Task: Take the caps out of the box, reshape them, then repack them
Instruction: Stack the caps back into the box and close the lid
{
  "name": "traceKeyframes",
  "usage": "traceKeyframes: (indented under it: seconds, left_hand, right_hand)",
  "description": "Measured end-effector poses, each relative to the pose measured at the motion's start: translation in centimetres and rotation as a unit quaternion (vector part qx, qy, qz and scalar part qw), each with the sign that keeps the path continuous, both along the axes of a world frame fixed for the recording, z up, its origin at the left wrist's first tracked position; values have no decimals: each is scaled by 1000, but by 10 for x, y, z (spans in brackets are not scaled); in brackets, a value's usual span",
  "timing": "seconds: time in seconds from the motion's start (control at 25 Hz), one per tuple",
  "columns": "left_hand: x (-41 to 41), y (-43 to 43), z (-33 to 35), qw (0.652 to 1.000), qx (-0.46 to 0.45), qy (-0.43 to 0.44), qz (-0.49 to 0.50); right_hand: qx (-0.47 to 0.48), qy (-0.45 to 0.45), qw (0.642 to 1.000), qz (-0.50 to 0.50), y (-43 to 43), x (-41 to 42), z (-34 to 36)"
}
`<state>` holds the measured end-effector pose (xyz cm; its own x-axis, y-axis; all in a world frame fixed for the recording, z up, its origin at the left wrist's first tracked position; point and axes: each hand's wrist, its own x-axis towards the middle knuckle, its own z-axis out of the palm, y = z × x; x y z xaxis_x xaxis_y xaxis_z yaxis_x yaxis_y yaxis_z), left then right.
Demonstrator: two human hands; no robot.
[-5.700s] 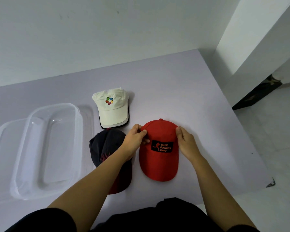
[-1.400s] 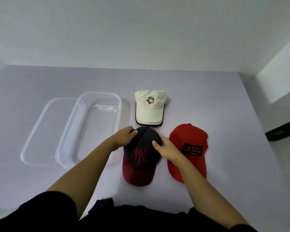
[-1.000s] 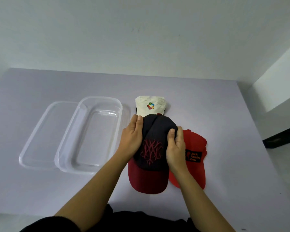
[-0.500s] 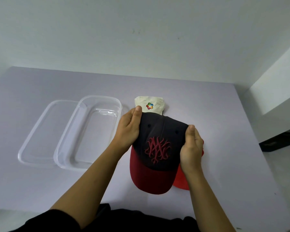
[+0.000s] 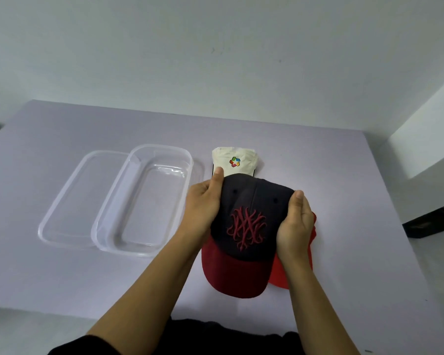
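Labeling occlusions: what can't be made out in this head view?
Head view:
- Red cap: mostly hidden behind dark cap and right hand; front unseen.
- White cap: brim mostly covered by dark cap and left hand.
- Both hands' fingers: behind the dark cap's crown; only thumbs show.

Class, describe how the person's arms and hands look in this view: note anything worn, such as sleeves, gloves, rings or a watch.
The left hand and right hand are bare: no gloves, rings or watch show. Both forearms are uncovered. A black sleeve shows at the left arm's top, by the bottom edge; the right arm leaves the frame with no sleeve in sight.
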<state>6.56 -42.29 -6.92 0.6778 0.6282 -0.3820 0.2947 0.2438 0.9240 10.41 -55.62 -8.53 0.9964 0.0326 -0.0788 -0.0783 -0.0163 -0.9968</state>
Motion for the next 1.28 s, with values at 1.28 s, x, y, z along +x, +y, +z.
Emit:
traceKeyframes:
  seconds: [1.28]
  left_hand:
    - [-7, 248, -86, 978, 89, 187, 42]
  right_hand:
    - [-373, 93, 913, 139, 203, -90, -120]
